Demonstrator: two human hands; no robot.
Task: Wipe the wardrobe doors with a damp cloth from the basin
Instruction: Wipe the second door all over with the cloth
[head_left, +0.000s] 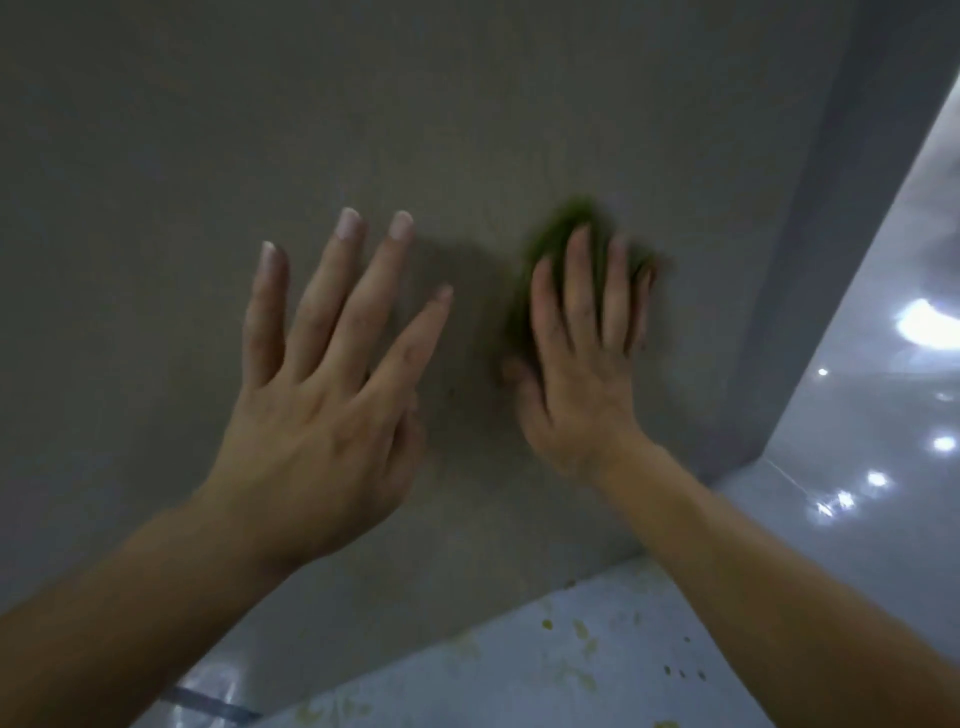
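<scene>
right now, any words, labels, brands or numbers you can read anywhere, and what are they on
None: no readable text in this view.
Wardrobe door: plain surface, no label, sign or number.
Green cloth under the right hand: motion-blurred, no tag or print to be made out.
Floor: only yellowish specks and light reflections, no writing.
Left hand: bare, nothing written on it.

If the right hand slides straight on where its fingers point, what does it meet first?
Only bare panel, as far as the picture shows. The right hand, pressing the green cloth flat, points up the wardrobe door, which runs unbroken to the frame's top. Blur makes the heading approximate.
</scene>
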